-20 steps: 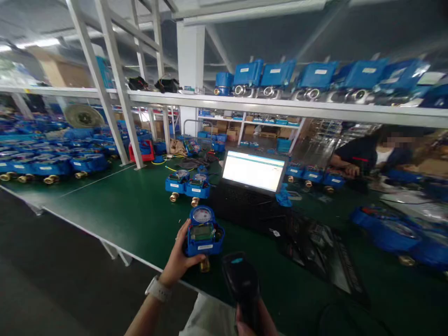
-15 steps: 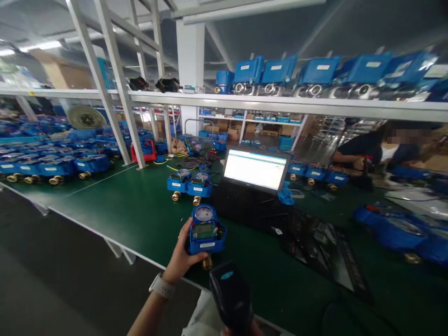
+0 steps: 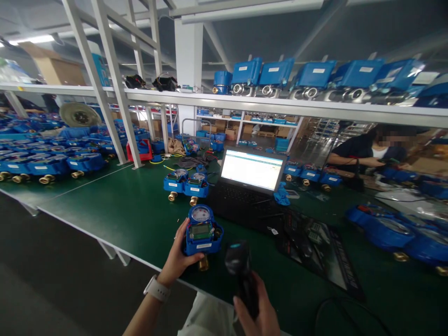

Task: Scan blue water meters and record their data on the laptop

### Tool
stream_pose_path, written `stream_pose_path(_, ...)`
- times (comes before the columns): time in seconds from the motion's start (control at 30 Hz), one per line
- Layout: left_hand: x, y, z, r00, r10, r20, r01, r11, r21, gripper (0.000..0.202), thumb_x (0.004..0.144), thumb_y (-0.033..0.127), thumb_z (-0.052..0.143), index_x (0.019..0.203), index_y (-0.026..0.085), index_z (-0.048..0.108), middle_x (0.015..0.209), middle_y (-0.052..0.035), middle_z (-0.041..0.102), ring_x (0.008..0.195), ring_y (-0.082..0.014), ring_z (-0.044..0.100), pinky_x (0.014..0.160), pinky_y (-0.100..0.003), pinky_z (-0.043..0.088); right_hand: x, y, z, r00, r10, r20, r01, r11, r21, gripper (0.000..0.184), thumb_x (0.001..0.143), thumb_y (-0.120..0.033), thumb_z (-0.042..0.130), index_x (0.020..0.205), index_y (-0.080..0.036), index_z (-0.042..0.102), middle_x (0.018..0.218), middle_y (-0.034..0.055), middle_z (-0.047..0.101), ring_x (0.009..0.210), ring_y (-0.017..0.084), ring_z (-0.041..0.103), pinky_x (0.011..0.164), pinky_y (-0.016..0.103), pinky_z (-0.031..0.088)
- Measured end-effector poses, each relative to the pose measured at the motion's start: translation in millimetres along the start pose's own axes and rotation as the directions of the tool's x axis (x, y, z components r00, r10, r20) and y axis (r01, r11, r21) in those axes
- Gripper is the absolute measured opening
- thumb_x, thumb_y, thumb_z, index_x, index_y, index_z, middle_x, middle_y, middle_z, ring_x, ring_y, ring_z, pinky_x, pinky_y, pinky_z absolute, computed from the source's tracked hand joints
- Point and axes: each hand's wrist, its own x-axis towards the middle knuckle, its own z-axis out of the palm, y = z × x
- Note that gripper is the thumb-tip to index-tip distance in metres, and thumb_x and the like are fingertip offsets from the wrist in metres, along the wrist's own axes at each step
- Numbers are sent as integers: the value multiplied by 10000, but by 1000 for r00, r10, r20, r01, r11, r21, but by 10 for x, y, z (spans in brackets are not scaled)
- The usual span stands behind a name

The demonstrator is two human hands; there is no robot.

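My left hand [image 3: 177, 259] grips a blue water meter [image 3: 202, 232] with a round dial, a small display and a brass fitting, held just above the green table [image 3: 133, 212]. My right hand [image 3: 257, 312] is wrapped round the handle of a black handheld scanner [image 3: 240, 263], whose head sits just right of the meter. Two more blue meters [image 3: 186, 185] stand side by side behind it, next to an open laptop [image 3: 251, 179] with a lit screen.
Many blue meters [image 3: 45, 161] cover the table at the left. Larger blue units [image 3: 315, 77] line the overhead shelf. Another person [image 3: 367, 156] works at the far right. Blue meters [image 3: 388, 233] and a dark mat [image 3: 315, 242] lie to the right.
The scanner has risen and moved closer to the meter, and my right hand now shows on its handle. The meter stays held in my left hand.
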Motion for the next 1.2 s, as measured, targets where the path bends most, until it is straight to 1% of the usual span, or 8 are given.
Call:
stream_pose_path(0.1, 2, -11, -13, 1000, -7, 7, 7, 1000, 16, 905, 699, 465, 772, 1421, 317, 246, 1474, -116, 270, 1347, -372, 248, 1098, -592, 199, 392, 62, -225, 996, -89, -29, 81, 976, -201, 588, 799, -421, 469, 1301, -115, 447, 1264, 125, 571, 1153, 256, 542, 973, 366, 442)
stream_pose_path(0.23, 4, -13, -26, 1000, -15, 8, 15, 999, 34, 885, 710, 468, 762, 1417, 342, 243, 1476, -104, 260, 1349, -372, 239, 1093, -608, 199, 703, 178, -351, 993, -111, -27, 88, 894, -439, 582, 775, -380, 463, 1278, -89, 488, 1163, 153, 613, 1086, 302, 556, 968, 463, 434)
stream_pose_path(0.37, 0, -12, -29, 1000, -12, 22, 11, 999, 40, 868, 726, 465, 748, 1419, 345, 240, 1479, -102, 263, 1352, -377, 234, 1093, -615, 197, 843, 277, -472, 987, -158, 14, 144, 855, -498, 522, 822, -436, 471, 1255, -149, 520, 1123, 118, 624, 1061, 281, 557, 941, 446, 450)
stream_pose_path(0.47, -2, -25, -28, 1000, 3, 14, -4, 999, 51, 873, 723, 471, 747, 1421, 336, 241, 1476, -108, 274, 1350, -385, 242, 1092, -621, 197, 1070, 384, -740, 952, -282, -119, 176, 822, -541, 517, 866, -518, 415, 1238, -175, 523, 1137, 115, 613, 1092, 278, 535, 956, 451, 430)
stream_pose_path(0.57, -2, -50, -22, 1000, 0, 2, 0, 998, 57, 882, 719, 485, 746, 1424, 316, 243, 1469, -124, 285, 1342, -393, 259, 1084, -627, 215, 1394, 590, -1072, 864, -417, -283, 137, 735, -664, 565, 848, -533, 406, 1237, -136, 510, 1174, 159, 578, 1127, 324, 496, 965, 502, 403)
stream_pose_path(0.67, -6, -73, -17, 1000, 17, -10, -16, 998, 62, 876, 714, 492, 746, 1420, 309, 261, 1472, -132, 284, 1339, -400, 262, 1079, -630, 229, 1635, 848, -1294, 892, -378, -248, 85, 678, -730, 586, 814, -505, 423, 1259, -130, 494, 1247, 155, 533, 1155, 329, 478, 968, 494, 408)
stream_pose_path(0.77, -13, -85, -19, 999, 28, -28, -26, 998, 62, 855, 721, 492, 739, 1417, 311, 276, 1479, -122, 288, 1337, -399, 268, 1085, -625, 229, 1712, 1035, -1353, 930, -308, -203, 64, 676, -734, 558, 815, -475, 412, 1277, -172, 488, 1293, 114, 508, 1143, 291, 502, 941, 444, 446)
stream_pose_path(1.2, -27, -210, -14, 997, -29, -75, 31, 999, 30, 854, 698, 522, 734, 1407, 306, 310, 1471, -111, 307, 1322, -413, 292, 1090, -624, 230, 1701, 1095, -1314, 904, -325, -277, 16, 674, -738, 462, 843, -359, 420, 1261, -200, 537, 1298, 132, 485, 1140, 292, 501, 899, 452, 467)
